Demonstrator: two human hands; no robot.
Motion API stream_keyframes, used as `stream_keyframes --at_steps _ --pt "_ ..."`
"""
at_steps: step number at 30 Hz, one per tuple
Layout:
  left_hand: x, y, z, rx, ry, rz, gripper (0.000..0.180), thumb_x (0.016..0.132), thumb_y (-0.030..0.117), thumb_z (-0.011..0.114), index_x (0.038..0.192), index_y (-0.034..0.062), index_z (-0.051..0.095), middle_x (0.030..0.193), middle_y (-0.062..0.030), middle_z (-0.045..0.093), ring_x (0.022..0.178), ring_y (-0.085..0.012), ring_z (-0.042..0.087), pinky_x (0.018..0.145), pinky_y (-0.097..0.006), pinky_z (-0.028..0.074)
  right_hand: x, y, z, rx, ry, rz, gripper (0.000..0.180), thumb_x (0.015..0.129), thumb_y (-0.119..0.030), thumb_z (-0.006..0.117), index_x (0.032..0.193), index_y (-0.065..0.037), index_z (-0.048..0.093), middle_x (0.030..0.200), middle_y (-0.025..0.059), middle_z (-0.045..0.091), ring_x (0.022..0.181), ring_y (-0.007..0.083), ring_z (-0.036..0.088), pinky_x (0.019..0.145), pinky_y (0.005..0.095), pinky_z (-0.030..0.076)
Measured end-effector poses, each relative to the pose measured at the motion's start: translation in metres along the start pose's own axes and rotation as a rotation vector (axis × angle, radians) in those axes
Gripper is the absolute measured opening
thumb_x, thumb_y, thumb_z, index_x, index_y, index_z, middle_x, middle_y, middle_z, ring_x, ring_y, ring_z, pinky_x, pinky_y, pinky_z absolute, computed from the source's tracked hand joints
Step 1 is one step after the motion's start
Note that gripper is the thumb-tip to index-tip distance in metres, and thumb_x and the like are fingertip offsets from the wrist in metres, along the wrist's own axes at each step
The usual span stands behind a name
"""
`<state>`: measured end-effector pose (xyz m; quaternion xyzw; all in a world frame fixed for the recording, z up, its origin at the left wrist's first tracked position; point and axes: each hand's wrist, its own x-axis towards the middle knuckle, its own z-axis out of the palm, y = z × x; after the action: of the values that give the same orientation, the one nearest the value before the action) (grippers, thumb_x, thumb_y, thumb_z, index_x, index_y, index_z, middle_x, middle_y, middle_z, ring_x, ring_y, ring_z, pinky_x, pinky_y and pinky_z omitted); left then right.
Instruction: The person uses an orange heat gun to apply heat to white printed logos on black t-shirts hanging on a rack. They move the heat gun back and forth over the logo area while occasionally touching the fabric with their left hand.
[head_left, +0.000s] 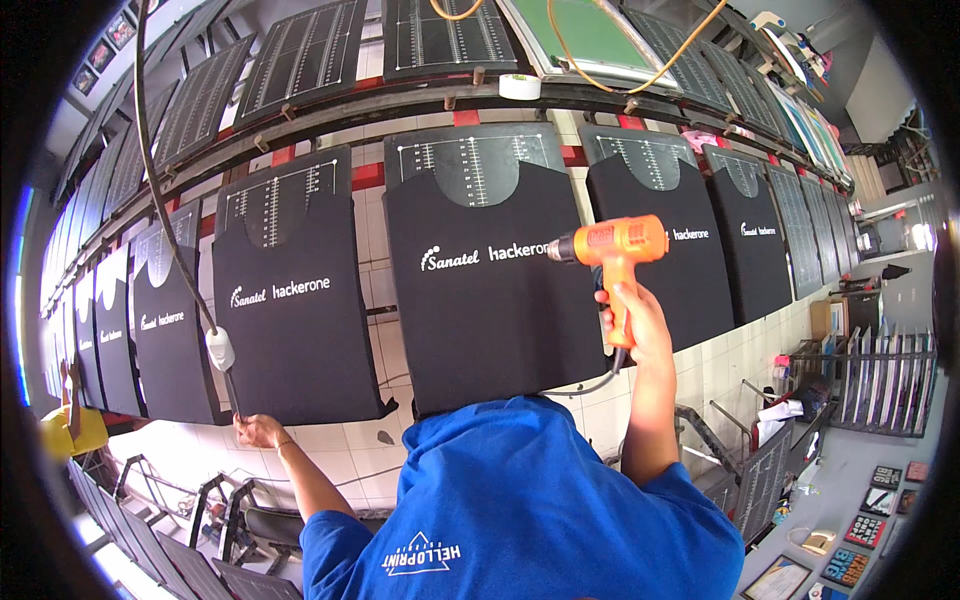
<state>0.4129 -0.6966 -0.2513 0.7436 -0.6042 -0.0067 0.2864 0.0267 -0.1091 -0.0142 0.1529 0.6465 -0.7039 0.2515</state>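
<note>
An orange heat gun [620,240] is gripped by its handle in my right hand [645,320]. Its metal nozzle points left, above the white print on a black T-shirt [490,340] stretched over a dark printing board. My left hand [262,431], low and to the left, pinches a dark power cable [230,385]. This cable hangs from above through a white connector [220,348]. Beside that hand lies another printed black T-shirt [290,350] on its board. The heat gun's own cord [600,385] runs down from the handle toward my body.
More black T-shirts [660,260] on boards line up to both sides. Beyond a dark rail [400,103] stand bare boards [300,60] and a green screen frame [585,35]. A white tape roll [519,87] sits on the rail. Someone in yellow [75,432] is at far left.
</note>
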Motion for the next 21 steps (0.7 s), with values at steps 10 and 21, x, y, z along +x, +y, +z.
stream_keyframes --at_steps 10,21 --pt "0.058 0.0 0.016 -0.077 0.023 0.074 0.036 0.097 0.022 0.043 0.113 -0.0028 0.064 0.117 -0.0207 0.064 0.114 -0.0361 0.054 0.1 -0.045 0.04 0.036 -0.009 0.005 -0.152 -0.014 0.004 0.029 0.092 -0.022 0.06 0.11 -0.001 0.056 0.087 0.0062 0.062 0.06 0.0118 0.057 0.054 0.0272 0.05" --pt "0.039 0.031 0.019 0.017 -0.053 0.216 0.037 0.098 0.03 0.047 0.116 0.0029 0.064 0.121 -0.0168 0.062 0.121 -0.0322 0.05 0.102 -0.043 0.039 0.041 0.005 -0.001 -0.179 -0.004 -0.004 0.025 0.092 -0.018 0.059 0.109 -0.001 0.055 0.089 0.0067 0.062 0.06 0.0113 0.057 0.053 0.0261 0.05"
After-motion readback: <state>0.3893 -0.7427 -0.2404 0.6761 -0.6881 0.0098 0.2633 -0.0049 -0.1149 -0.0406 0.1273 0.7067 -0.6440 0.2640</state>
